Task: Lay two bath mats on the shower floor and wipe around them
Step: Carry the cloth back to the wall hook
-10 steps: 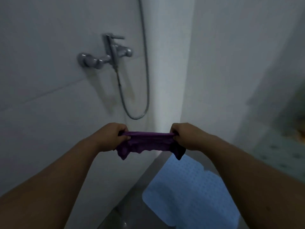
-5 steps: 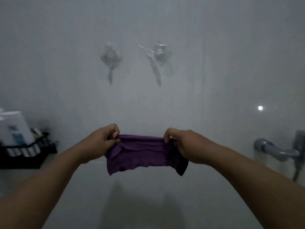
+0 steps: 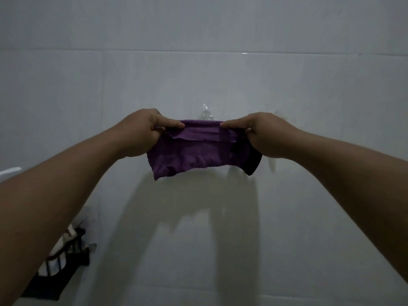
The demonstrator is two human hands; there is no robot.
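**Cloth in both hands at the wall; mats and floor out of view**

Head view. Both arms reach forward toward a white tiled wall (image 3: pixel 220 80). The left hand (image 3: pixel 143 133) and right hand (image 3: pixel 262 134) hold a purple cloth (image 3: pixel 189 151) stretched between them at the centre of the picture. Each hand's fingers are clamped on a top corner, thumb over the folded upper edge; the left thumb and fingers (image 3: pixel 170 124) pinch the hem, and the right does the same from the other side. The cloth hangs slack below, with a darker corner drooping at 4 o'clock of its middle. It is just off the wall or touching it; I cannot tell which.

Right behind the cloth's top edge, at 12 o'clock, sits a clear wall hook (image 3: pixel 206 114). A second hook, blurred, seems to lie just past the right hand. At 7 o'clock of the picture, a black wire caddy (image 3: pixel 59 268) is partly hidden by the left forearm.

Judgement on progress: no bath mat and no shower floor show here, so whether the laying and wiping are done cannot be confirmed. Cloth spread at hook height suggests the wiping is over and it is about to be hung, but that is a guess.
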